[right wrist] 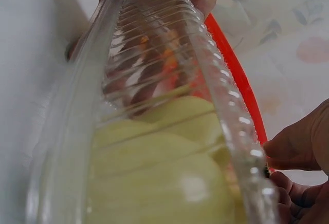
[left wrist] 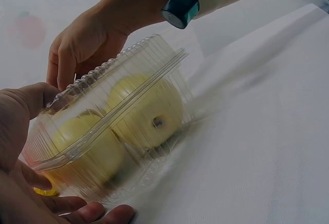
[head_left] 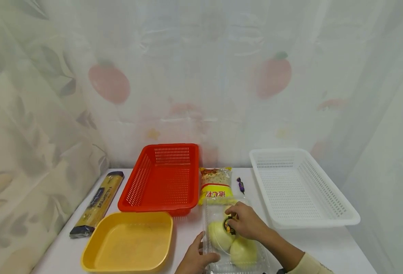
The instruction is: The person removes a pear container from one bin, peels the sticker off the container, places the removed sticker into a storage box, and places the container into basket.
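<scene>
A clear plastic clamshell box (head_left: 222,262) with pale yellow-green, apple-like fruits (head_left: 243,251) inside stands near the front of the table, lid closed. My left hand (head_left: 196,257) grips its left side; in the left wrist view the thumb (left wrist: 36,96) lies on the lid edge and the fingers spread along the lower side. Over the lid, my right hand (head_left: 247,222) pinches a dark round sticker (head_left: 228,225) between thumb and fingers. In the right wrist view only a dark sliver of that sticker shows by the right thumb (right wrist: 293,144).
Behind the box lie a yellow noodle packet (head_left: 216,182) and a purple-wrapped candy (head_left: 240,185). A red basket (head_left: 160,208) and a yellow basin (head_left: 127,268) stand left, with a spaghetti pack (head_left: 99,203) beyond. At right is a white basket (head_left: 318,222).
</scene>
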{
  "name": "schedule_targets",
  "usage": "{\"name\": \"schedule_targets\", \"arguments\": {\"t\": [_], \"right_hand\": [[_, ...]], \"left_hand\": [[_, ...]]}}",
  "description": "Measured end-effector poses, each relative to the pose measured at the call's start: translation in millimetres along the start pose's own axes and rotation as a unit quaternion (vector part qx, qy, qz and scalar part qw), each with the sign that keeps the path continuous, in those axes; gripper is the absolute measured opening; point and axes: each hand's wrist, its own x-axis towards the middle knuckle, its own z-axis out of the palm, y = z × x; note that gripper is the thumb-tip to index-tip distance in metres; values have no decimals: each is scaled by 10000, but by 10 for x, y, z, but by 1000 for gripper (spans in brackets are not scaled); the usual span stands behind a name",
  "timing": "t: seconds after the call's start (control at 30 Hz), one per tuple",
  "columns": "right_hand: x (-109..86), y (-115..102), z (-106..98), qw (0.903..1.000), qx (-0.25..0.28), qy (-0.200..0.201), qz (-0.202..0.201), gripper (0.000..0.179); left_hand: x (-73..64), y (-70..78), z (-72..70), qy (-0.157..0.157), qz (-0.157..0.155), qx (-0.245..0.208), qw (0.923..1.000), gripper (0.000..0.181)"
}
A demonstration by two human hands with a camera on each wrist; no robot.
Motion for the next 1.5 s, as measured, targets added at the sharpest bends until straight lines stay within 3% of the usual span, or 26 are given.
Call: {"name": "schedule_targets", "arguments": {"t": [0.23,0.53,0.8,1.1,1.5], "right_hand": [[15,-2,10,10000,2,-3,87,8],[62,10,-27,9997,-197,-123,-44,15],[81,82,-37,9994,-1,-221,-269,16],[70,128,-58,9986,188,-41,-493,14],[75,187,-123,9979,556,-97,-330,13]], "left_hand": [[-2,-30,13,-19,33,-45,10000,91],[4,-38,30,54,107,79,9999,90],[-7,-26,32,63,158,95,9998,90],[-13,-11,36,61,146,103,9998,91],[-6,2,30,118,101,164,9997,90]]}}
